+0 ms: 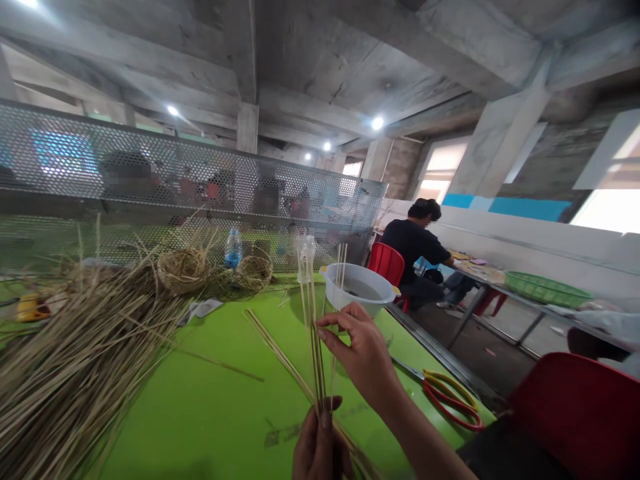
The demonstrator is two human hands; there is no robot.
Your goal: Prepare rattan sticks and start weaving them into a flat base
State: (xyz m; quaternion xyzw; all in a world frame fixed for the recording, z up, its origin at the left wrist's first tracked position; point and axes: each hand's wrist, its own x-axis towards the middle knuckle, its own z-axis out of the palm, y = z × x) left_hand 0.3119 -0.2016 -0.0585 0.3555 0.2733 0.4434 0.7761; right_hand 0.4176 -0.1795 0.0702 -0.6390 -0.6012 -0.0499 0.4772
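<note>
In front of you, over the green worktop, your left hand has its grip clamped on the lower part of a few thin strips, which stand nearly upright and fan apart toward the top. Your right hand reaches in from the right, thumb and fingertips together on the strips partway up.

Just beyond that hand, the white basin holds what looks like water, with a darker patch in it that you cannot make out. Near it stands a clear bottle, partly behind the strips; its contents cannot be told. Farther left is a bottle with a blue lower part, label or liquid being unclear, between two small woven baskets, the larger beside the heap of loose strips and the smaller to its right; their insides are too blurred to read. Scissors lie right of your hands. Across the aisle, a green basket rests on another worktop.
</note>
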